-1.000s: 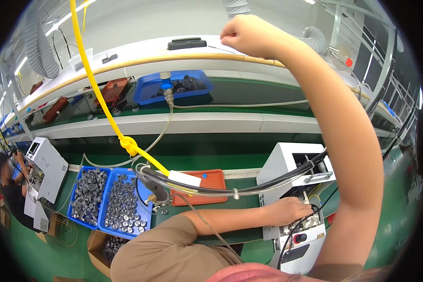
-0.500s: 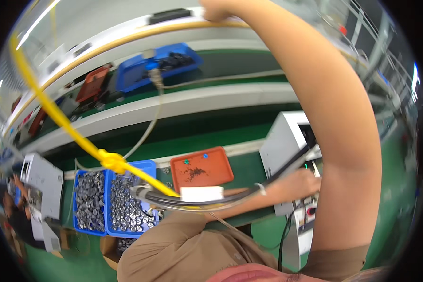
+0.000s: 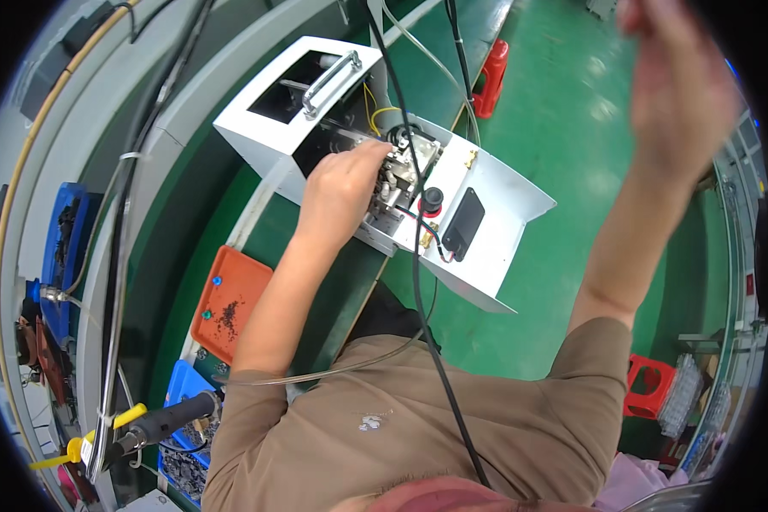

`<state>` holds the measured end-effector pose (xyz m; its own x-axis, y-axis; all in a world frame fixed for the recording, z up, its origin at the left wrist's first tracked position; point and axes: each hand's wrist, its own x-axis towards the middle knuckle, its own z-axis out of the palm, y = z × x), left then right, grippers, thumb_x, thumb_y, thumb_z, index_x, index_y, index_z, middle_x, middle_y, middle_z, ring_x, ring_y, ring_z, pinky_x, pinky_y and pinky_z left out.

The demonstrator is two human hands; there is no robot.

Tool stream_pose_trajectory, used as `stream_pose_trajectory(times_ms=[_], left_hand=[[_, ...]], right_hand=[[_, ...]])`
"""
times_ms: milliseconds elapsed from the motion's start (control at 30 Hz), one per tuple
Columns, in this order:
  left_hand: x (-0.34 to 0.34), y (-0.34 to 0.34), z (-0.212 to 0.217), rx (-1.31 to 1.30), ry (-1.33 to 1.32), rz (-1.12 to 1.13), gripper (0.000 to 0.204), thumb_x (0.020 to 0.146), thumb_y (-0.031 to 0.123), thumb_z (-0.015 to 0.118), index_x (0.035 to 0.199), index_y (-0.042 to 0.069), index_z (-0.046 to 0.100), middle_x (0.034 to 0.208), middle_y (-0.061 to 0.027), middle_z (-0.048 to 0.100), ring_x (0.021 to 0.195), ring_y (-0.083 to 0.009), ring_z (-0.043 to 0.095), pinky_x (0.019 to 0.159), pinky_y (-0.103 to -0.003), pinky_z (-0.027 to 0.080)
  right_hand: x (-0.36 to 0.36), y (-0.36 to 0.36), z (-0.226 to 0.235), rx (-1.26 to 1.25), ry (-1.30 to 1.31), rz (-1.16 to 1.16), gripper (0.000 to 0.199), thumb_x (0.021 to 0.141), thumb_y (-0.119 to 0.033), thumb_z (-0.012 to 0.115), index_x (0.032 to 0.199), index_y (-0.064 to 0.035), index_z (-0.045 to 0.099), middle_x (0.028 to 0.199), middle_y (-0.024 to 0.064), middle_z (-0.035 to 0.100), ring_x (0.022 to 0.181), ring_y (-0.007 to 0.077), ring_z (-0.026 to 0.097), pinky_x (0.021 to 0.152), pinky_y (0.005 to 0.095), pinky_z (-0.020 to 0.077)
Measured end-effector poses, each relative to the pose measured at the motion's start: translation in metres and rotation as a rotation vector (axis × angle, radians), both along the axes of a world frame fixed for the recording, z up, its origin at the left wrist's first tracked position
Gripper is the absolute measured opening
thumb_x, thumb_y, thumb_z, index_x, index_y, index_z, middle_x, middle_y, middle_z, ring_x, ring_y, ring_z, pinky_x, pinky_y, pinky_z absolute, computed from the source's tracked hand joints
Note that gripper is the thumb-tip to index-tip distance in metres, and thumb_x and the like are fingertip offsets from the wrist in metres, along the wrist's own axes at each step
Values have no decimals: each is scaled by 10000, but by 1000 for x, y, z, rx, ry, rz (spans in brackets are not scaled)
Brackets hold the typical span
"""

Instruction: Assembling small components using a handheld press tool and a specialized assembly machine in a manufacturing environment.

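My left hand [image 3: 343,189] reaches into a white bench machine [image 3: 273,134] with its fingers bent together at the metal mechanism [image 3: 398,175]. Whatever those fingertips grip is hidden behind the hand. A raised hood with a dark window and a silver handle [image 3: 331,84] tops the machine. Beside the mechanism are a black knob [image 3: 433,200] with a red ring and a flat black rectangular part [image 3: 464,224] on a white panel. My right hand [image 3: 684,94] is raised far out to the right, away from the machine, its fingers smeared by motion.
An orange tray [image 3: 244,286] with small dark pieces lies on the green bench left of my left forearm. Blue trays [image 3: 179,386] of parts stand nearer. Black cables [image 3: 418,247] hang across the view. Red stools [image 3: 491,78] stand on the green floor.
The view has turned to the right. My right hand has moved from the far shelf out to the right side. My left hand is still at the white machine.
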<state>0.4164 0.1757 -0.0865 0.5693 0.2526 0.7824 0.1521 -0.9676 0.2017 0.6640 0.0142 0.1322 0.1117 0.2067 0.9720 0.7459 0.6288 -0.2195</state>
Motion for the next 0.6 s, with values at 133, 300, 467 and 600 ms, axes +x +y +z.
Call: stream_pose_trajectory(times_ms=[133, 300, 467, 600], left_hand=[[-3, -1, 7, 4, 24, 22, 277, 842, -23, 747, 1107, 48, 703, 1073, -110, 750, 872, -285, 723, 754, -374, 549], [-3, 1, 5, -24, 61, 38, 324, 801, -72, 775, 1107, 8, 705, 1055, -118, 756, 853, -246, 732, 690, -316, 523], [-3, 13, -6, -4, 22, -39, 431, 717, -85, 735, 1141, -13, 695, 1086, -120, 738, 702, -197, 657, 617, -311, 476], [-5, 12, -9, -27, 31, -52, 407, 745, -75, 760, 1146, -25, 709, 1087, -140, 744, 656, -176, 627, 595, -293, 459]], right_hand=[[-11, 31, -137, -443, 457, 221, 212, 958, 1, 690, 1162, -5, 632, 996, 104, 752, 949, 141, 715, 837, 266, 566], [-24, 75, -186, -644, 549, 519, 256, 971, 5, 674, 1212, 24, 593, 1009, 78, 729, 953, 135, 716, 846, 264, 564], [-28, 89, -210, -679, 525, 528, 248, 974, 16, 665, 1211, 20, 592, 1024, 77, 725, 969, 139, 719, 863, 268, 566], [-26, 95, -225, -654, 493, 550, 266, 958, 35, 680, 1208, 27, 589, 1099, 93, 703, 993, 146, 721, 870, 274, 578]])
